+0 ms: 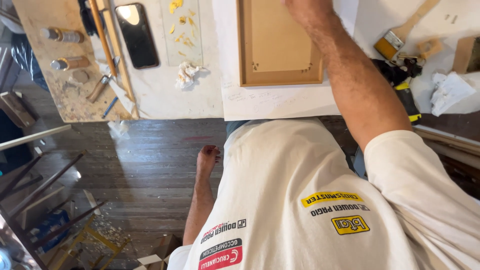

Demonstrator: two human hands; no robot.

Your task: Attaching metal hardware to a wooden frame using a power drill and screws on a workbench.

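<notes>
Our pale shirt (pixel 300 200) fills the foreground; beyond it, our right hand (pixel 306 9) rests on the wooden frame (pixel 280 42), grip unclear. Its long axis runs away from us on the desk (pixel 165 95). Left hand (pixel 207 159) hangs loosely curled.

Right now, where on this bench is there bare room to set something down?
Bare white surface lies between the crumpled tissue and the wooden frame, and on the paper sheet below the frame. It is crowded right of the right hand: a brush, a dark tool, a rag.
</notes>
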